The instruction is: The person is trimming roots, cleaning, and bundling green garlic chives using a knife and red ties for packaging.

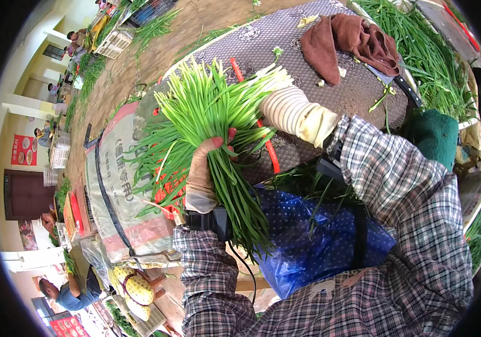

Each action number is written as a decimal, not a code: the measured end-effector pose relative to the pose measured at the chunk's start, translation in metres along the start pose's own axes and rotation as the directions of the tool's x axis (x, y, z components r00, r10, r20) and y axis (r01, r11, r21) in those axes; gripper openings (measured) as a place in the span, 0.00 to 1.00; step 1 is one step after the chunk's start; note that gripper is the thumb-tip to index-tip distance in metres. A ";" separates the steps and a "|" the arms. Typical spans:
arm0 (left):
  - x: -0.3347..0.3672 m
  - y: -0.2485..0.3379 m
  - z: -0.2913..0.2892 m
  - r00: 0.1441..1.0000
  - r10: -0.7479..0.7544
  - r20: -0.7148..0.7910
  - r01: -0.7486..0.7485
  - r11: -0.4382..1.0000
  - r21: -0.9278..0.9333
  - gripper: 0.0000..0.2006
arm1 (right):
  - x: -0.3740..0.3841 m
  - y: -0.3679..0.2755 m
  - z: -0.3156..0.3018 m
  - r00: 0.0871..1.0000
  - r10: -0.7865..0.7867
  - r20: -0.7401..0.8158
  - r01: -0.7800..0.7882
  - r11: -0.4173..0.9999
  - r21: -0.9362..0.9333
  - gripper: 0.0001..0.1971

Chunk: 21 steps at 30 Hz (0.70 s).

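Note:
My left hand [200, 171] is closed around a thick bunch of long green chives [209, 106], with the thumb across the stalks. Pale tips fan out above the hand and dark green leaves hang down below it. My right hand [288, 112], in a striped glove, is closed at the pale ends of more chives [265, 83] that cross behind the bunch. Its fingertips are largely hidden. Both hands are above a table with a patterned grey-brown cover [274, 45]. A red strap [272, 156] lies on the cover under the chives.
A brown cloth [350, 42] and a black-handled knife [408, 91] lie at the far right, near a green rolled cloth [432, 135]. Loose greens [414, 42] fill the right edge. Blue dotted plastic [313, 241] covers my lap. A printed sack [114, 180] stands left; people sit beyond.

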State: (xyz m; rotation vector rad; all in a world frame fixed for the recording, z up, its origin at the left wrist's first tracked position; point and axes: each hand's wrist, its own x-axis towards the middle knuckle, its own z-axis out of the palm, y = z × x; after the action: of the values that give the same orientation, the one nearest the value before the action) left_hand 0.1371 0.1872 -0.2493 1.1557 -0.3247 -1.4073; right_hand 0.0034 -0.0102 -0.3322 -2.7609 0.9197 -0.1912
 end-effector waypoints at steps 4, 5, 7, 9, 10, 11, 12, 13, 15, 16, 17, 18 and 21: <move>0.004 -0.002 0.002 1.000 0.021 -0.005 -0.022 1.000 -0.008 0.25 | 0.001 0.003 0.000 0.993 -0.117 0.033 0.119 0.989 -0.087 0.13; 0.000 -0.003 -0.013 1.000 0.012 -0.025 -0.012 1.000 -0.016 0.25 | -0.008 -0.018 -0.015 0.986 -0.156 0.067 0.163 0.980 -0.115 0.13; 0.001 -0.002 -0.013 1.000 0.008 0.001 -0.008 1.000 -0.024 0.25 | -0.022 -0.018 -0.055 0.980 -0.130 0.148 0.150 0.980 -0.131 0.12; 0.001 -0.002 -0.013 1.000 -0.013 0.017 0.013 1.000 -0.027 0.26 | -0.034 0.000 -0.095 0.931 0.073 0.357 -0.016 0.987 -0.160 0.11; -0.002 0.000 -0.014 0.999 -0.035 -0.007 0.035 0.999 -0.019 0.25 | -0.048 0.013 -0.114 0.961 0.119 0.251 -0.078 0.983 -0.167 0.10; -0.002 0.001 -0.009 1.000 -0.023 0.001 0.023 1.000 -0.022 0.25 | -0.065 0.032 -0.133 0.974 0.179 0.137 -0.155 0.973 -0.173 0.10; -0.001 0.002 -0.001 0.999 -0.034 -0.004 0.034 0.999 0.009 0.21 | -0.071 0.049 -0.153 0.901 0.420 0.111 -0.376 0.882 -0.284 0.10; -0.005 0.003 -0.005 0.998 -0.042 -0.035 0.044 0.998 0.034 0.18 | -0.083 0.060 -0.165 0.852 0.520 0.056 -0.494 0.835 -0.243 0.11; 0.004 0.001 0.001 0.999 -0.043 -0.006 0.043 0.998 0.040 0.18 | -0.120 0.134 -0.155 0.889 0.437 -0.136 -0.453 0.799 -0.396 0.11; -0.004 0.001 -0.015 0.999 -0.048 -0.025 0.048 0.999 0.015 0.20 | -0.125 0.098 -0.161 0.915 0.401 0.042 -0.360 0.859 -0.365 0.13; -0.009 0.002 -0.019 0.998 -0.057 -0.013 0.057 0.998 -0.004 0.22 | -0.138 0.069 -0.168 0.915 0.349 0.200 -0.268 0.900 -0.345 0.14; -0.011 0.003 -0.011 1.000 -0.019 -0.019 0.019 1.000 0.006 0.22 | -0.157 0.045 -0.178 0.906 0.289 0.309 -0.195 0.934 -0.301 0.17; -0.020 0.004 -0.006 0.998 -0.015 -0.060 0.017 0.999 0.035 0.22 | -0.196 0.003 -0.165 0.983 -0.041 0.181 -0.013 0.959 0.285 0.18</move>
State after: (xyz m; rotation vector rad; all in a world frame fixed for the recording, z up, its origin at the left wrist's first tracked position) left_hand 0.1395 0.2062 -0.2396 1.2297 -0.2995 -1.3827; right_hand -0.1864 0.0774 -0.1834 -2.4707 0.7590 -0.0611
